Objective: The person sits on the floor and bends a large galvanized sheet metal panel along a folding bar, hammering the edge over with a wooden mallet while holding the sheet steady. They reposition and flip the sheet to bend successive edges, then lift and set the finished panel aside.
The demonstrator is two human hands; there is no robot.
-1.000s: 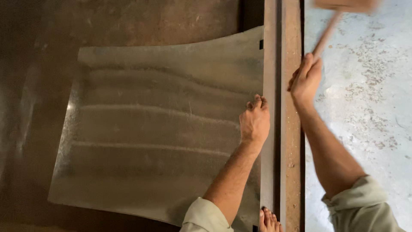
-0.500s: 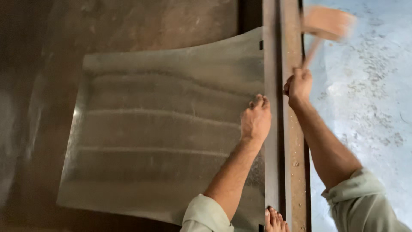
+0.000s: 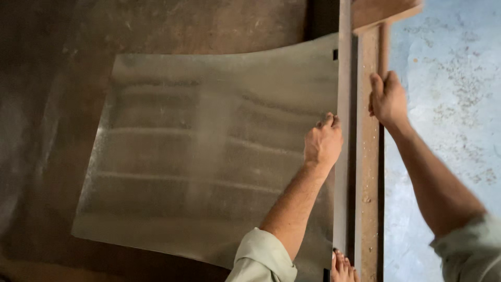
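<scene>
Sheet metal pressed against a rusty rail, a mallet brought down on it.

A large, slightly bowed metal sheet [image 3: 209, 156] lay on the dark floor [image 3: 47, 78], its right edge at the long rusty rail [image 3: 368, 177]. The left hand [image 3: 323, 142], arm extended, pressed loosely curled fingers on that edge. The right hand [image 3: 389, 99] clenched a wooden mallet [image 3: 383, 13] handle, head on the rail's far end.

Dim, warm-toned overhead view with uneven light and soft motion blur.

The left side lay in deep shadow, while the pale floor [image 3: 449, 78] on the right was brightest and bluish. The metal sheet [image 3: 209, 151] carried faint streaks of glare. The wooden mallet [image 3: 383, 11] at the top edge was smeared by blur; overall detail was grainy.
</scene>
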